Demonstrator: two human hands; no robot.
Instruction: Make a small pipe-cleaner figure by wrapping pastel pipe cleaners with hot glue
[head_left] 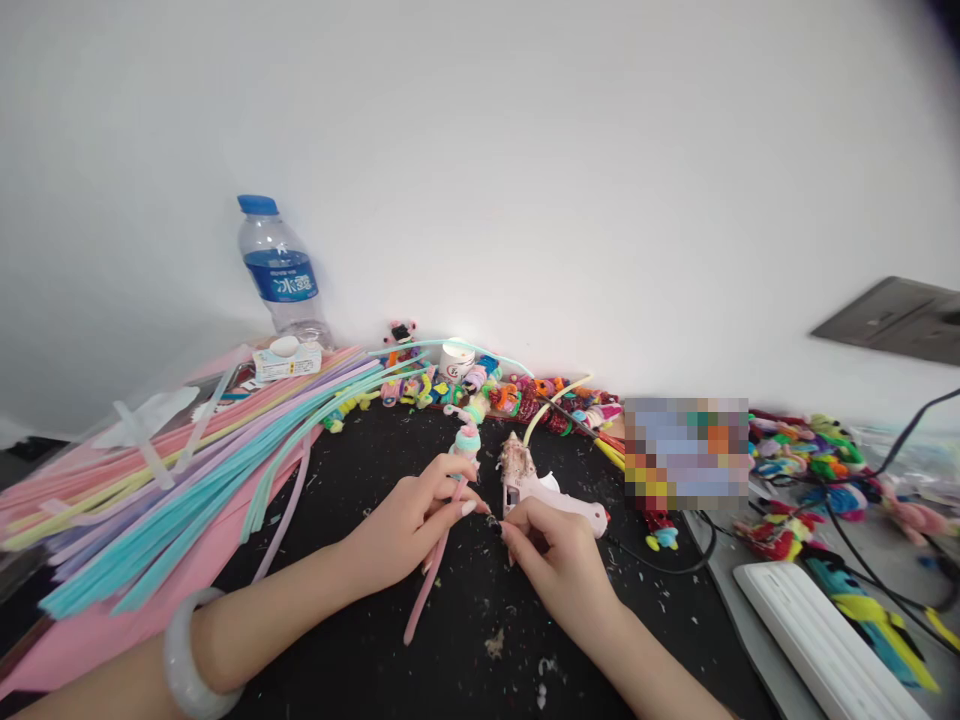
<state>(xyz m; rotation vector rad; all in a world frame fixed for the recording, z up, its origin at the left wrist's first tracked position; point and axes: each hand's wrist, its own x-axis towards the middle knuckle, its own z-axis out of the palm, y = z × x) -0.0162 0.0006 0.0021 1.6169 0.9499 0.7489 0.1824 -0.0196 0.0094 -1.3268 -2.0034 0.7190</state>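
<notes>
The head view shows 2 bare hands working close together above a black mat [337, 640]. The left hand [409, 515] has its fingers closed around a pink fuzzy stem [421, 607], which slants toward the near side. The small pink-and-mint figure [468, 440] is at the far side of these fingers, near the middle of the scene; whether it is joined to the stem, I cannot tell, because the fingers cover that place. The right hand [559, 545] has its thumb and index finger pressed together in a pinch, just beside the left fingertips. Something very small may be between them, but I cannot tell what it is.

The step in hand seems to be a fine detail of the figure, done with the fingertips. In my judgement, the next move calls for a steady left grip and a small, exact motion of the right fingertips.

A pale pink glue gun [574, 505] lies on the mat, at the far side of the right hand. A bundle of fuzzy stems [157, 500] lies to the left, and many colourful figures [510, 400] stand along the far wall.
</notes>
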